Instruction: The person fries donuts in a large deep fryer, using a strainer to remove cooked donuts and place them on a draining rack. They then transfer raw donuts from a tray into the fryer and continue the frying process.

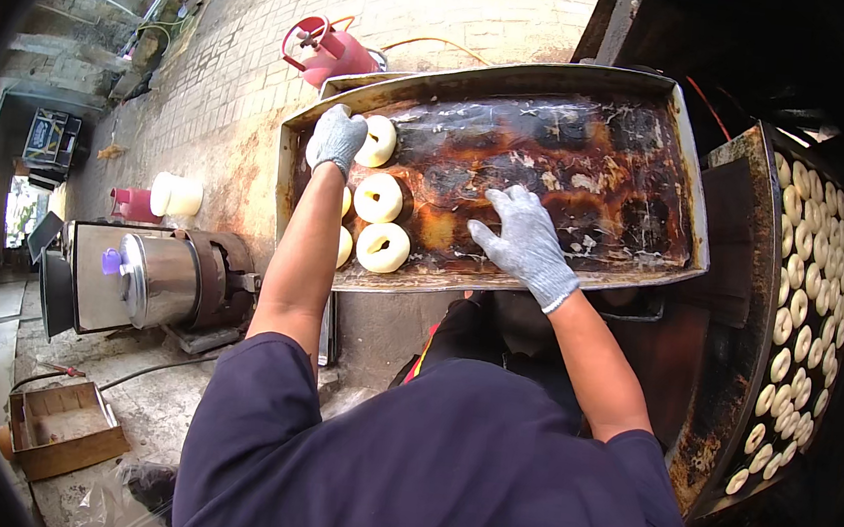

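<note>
My left hand [339,139], in a grey knit glove, is closed at the far left corner of a deep, dark metal tray [531,279]. Its fingers curl down over a pale dough ring [311,150] that the glove mostly hides. Beside it lies another dough ring [380,127], and nearer me are two more, a middle one [380,186] and a near one [383,234]. My left forearm partly covers further rings. My right hand [525,236], also gloved, hovers over or rests on the stained tray bottom, fingers apart, holding nothing.
On the right, a large rack or pan [800,327] holds many dough rings in rows. A red gas cylinder [328,52] stands beyond the tray. To the left are a steel pot [161,281], a white bucket [177,195] and a wooden box [69,430].
</note>
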The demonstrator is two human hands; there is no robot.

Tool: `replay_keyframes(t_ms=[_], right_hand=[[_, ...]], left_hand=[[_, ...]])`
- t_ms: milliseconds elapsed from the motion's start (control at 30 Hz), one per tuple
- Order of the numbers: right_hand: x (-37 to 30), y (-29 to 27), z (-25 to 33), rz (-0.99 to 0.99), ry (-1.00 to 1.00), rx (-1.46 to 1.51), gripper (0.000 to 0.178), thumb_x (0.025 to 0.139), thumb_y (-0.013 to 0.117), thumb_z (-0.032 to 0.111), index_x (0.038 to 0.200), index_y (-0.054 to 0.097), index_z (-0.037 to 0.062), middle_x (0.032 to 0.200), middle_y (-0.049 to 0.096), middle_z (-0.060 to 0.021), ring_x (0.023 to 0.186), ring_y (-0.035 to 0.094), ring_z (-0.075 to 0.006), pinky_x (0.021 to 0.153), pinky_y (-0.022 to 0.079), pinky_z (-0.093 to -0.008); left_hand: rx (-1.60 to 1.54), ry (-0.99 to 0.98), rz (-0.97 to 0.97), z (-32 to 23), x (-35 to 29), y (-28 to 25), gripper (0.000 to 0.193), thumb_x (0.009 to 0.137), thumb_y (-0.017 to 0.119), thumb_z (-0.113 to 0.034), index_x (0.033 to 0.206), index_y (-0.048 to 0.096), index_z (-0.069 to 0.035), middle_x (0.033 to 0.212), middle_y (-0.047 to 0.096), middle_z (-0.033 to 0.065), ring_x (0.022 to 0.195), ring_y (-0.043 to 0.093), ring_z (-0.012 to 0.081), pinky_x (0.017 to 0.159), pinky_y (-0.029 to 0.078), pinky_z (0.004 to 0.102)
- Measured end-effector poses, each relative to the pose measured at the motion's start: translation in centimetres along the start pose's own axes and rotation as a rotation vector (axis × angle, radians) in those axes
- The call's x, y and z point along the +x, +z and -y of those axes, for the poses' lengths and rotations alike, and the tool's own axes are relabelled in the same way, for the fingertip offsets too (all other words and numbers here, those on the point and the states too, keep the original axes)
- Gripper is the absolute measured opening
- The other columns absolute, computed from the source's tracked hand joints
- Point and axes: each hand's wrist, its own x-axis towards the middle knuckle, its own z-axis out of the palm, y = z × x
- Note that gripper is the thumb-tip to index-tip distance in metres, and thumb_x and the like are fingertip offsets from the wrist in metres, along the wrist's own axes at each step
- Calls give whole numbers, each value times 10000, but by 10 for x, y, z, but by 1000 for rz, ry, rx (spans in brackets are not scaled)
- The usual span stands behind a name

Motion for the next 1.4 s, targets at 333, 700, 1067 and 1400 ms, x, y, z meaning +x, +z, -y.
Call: replay_keyframes(t_ms=[333, 700, 1067, 1400], right_hand=[[100, 184, 97, 45, 16, 45, 313, 861, 684, 260, 1091, 659, 49, 1112, 644, -207, 1058, 601, -394, 890, 481, -534], [-80, -111, -43, -470, 96, 487, 486, 787, 744, 91, 1266, 664, 81, 1081, 685, -175, 1052, 679, -387, 962, 542, -466], [-523, -362, -270, -1013, 1146, -460, 157, 820, 689, 90, 975, 665, 84, 982, 698, -174, 1002, 671, -429, 839, 546, -507], [-590, -355, -346, -1063, 1372, -722, 394, 889, 706, 92, 1261, 677, -32, 1187, 705, -238, 1103, 667, -398, 1012, 510, -451]], left_hand=[[-297, 24, 260, 36, 1, 27, 592, 695, 875, -284, 1116, 605, 34, 994, 670, 168, 915, 635, 279, 855, 520, 403], [-1152, 424, 666, -293, -73, 10, 741, 794, 741, 15, 1498, 513, -22, 1335, 645, 133, 1210, 638, 266, 1037, 529, 411], [-789, 1841, 866, -771, -483, 152, 259, 827, 723, -119, 1075, 731, -47, 1065, 713, 211, 1040, 685, 410, 894, 554, 476], [-600, 1737, 454, -827, -496, 215, 269, 803, 725, -154, 1065, 783, -129, 1110, 720, 163, 1081, 673, 378, 911, 520, 526]])
